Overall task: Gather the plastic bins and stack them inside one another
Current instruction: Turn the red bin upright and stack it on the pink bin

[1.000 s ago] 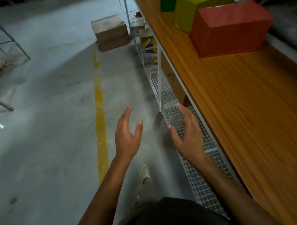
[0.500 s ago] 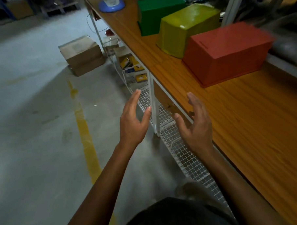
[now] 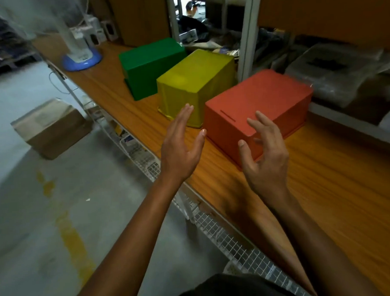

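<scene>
Three plastic bins stand upside down in a diagonal row on the wooden bench (image 3: 325,187): a green bin (image 3: 150,64) farthest, a yellow bin (image 3: 193,85) in the middle, a red bin (image 3: 261,104) nearest. My left hand (image 3: 180,146) is raised with fingers apart, just in front of the gap between the yellow and red bins. My right hand (image 3: 263,153) hovers with spread fingers over the red bin's near corner. Neither hand holds anything, and I cannot tell if the right fingertips touch the bin.
A fan with a blue base (image 3: 81,56) stands at the bench's far left end. Behind the bins rise a white shelf post (image 3: 247,33) and plastic-wrapped goods (image 3: 333,72). A cardboard box (image 3: 52,127) sits on the concrete floor. Wire mesh shelving (image 3: 226,231) runs under the bench.
The view has swung up and toward the bench, so the bins look larger and nearer. Both hands have risen and moved forward, from over the floor and mesh shelf to the red bin.
</scene>
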A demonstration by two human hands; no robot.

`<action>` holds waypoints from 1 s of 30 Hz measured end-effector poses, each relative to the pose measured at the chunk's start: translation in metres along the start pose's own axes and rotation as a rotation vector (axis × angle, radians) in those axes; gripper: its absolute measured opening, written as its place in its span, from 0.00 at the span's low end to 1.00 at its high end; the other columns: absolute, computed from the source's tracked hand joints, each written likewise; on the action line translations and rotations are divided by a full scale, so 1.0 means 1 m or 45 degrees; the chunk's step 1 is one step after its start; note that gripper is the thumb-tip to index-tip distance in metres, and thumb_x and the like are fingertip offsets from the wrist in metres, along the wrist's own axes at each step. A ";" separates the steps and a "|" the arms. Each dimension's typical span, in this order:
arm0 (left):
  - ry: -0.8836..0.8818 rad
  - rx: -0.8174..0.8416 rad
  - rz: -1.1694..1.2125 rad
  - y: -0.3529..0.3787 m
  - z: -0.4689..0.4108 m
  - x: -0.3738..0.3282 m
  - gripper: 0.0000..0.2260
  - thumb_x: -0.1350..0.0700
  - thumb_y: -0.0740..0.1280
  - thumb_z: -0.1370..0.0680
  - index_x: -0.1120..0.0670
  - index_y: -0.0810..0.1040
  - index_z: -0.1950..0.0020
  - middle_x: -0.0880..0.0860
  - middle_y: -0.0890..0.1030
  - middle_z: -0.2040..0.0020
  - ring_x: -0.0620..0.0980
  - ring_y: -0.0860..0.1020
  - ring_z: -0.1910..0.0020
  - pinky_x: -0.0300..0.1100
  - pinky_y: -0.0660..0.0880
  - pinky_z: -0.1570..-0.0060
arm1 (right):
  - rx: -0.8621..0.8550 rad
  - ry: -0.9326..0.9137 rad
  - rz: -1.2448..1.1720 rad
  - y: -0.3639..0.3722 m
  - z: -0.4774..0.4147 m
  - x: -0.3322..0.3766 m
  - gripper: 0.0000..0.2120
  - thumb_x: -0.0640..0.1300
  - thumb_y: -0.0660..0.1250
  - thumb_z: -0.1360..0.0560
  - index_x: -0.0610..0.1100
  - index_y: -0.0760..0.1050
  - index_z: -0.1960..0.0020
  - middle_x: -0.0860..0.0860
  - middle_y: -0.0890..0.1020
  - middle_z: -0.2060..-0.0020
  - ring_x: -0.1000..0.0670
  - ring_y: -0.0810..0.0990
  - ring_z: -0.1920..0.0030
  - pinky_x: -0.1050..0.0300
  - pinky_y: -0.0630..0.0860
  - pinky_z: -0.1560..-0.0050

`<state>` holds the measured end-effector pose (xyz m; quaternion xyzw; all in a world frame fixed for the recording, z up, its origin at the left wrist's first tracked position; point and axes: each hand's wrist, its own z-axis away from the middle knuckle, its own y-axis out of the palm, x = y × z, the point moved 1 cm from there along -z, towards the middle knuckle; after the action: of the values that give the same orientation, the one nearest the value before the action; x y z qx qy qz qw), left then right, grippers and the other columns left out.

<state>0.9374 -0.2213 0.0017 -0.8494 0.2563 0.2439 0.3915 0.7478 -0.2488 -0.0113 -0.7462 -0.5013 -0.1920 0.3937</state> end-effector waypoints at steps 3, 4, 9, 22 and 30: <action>0.074 0.059 0.038 0.023 -0.041 0.007 0.24 0.54 0.66 0.20 0.59 0.66 0.25 0.57 0.69 0.25 0.52 0.66 0.25 0.34 0.63 0.29 | -0.060 0.045 0.071 0.002 -0.027 -0.016 0.19 0.43 0.66 0.23 0.39 0.74 0.34 0.42 0.72 0.30 0.44 0.72 0.31 0.41 0.76 0.40; 0.091 0.077 0.044 0.030 -0.053 0.009 0.24 0.54 0.66 0.20 0.59 0.67 0.25 0.58 0.69 0.25 0.52 0.66 0.25 0.31 0.62 0.30 | -0.078 0.065 0.096 0.002 -0.034 -0.020 0.18 0.43 0.66 0.23 0.40 0.75 0.35 0.42 0.72 0.30 0.44 0.72 0.30 0.41 0.76 0.40; 0.197 0.172 0.106 0.065 -0.110 0.019 0.23 0.52 0.65 0.20 0.60 0.69 0.27 0.58 0.70 0.26 0.52 0.68 0.27 0.29 0.60 0.31 | -0.176 0.158 0.223 0.002 -0.063 -0.035 0.15 0.44 0.66 0.24 0.42 0.78 0.39 0.43 0.73 0.30 0.47 0.71 0.31 0.47 0.74 0.36; 0.156 0.773 0.126 0.150 -0.226 0.076 0.20 0.46 0.66 0.22 0.52 0.76 0.33 0.57 0.68 0.25 0.53 0.63 0.24 0.53 0.62 0.26 | -0.175 0.894 0.640 0.035 -0.101 -0.082 0.31 0.53 0.68 0.26 0.45 0.65 0.26 0.41 0.62 0.25 0.41 0.61 0.25 0.50 0.61 0.28; -0.290 1.094 0.377 0.189 -0.250 0.108 0.33 0.40 0.69 0.30 0.55 0.71 0.29 0.56 0.75 0.32 0.54 0.75 0.35 0.55 0.72 0.34 | -0.253 1.244 0.453 0.044 -0.108 -0.102 0.42 0.61 0.71 0.30 0.49 0.56 0.24 0.45 0.65 0.27 0.42 0.65 0.28 0.42 0.67 0.31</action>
<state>0.9537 -0.5515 -0.0234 -0.5325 0.4081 0.2605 0.6944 0.7559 -0.4022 -0.0310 -0.6770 -0.1044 -0.4942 0.5353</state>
